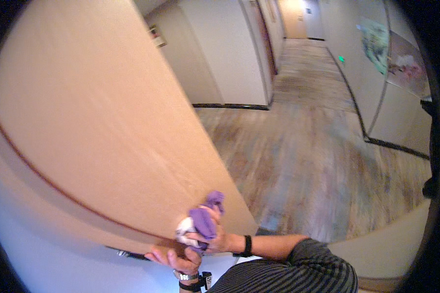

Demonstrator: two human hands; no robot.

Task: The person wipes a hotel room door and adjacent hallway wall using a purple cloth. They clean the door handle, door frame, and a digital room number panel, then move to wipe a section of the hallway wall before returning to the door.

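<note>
My right hand (218,240), with a black wristband, is closed around a bunched purple and white cloth (204,221). The cloth lies against the face of a large light-wood panel, probably a door (124,121). Just below and to the left of the cloth is my left hand (181,259), palm turned up and fingers apart, close to the panel's reddish-brown edge line (77,200). Whether its fingers touch that edge is not clear. A metal watch (186,275) and a black strap with a small device (206,280) are on the left wrist.
A corridor with streaky multicoloured carpet (289,157) runs away beyond the panel. Pale walls with dark skirting (231,106) border it, and framed pictures (407,66) hang on the right. A black and metal fitting (126,253) sits left of my left hand.
</note>
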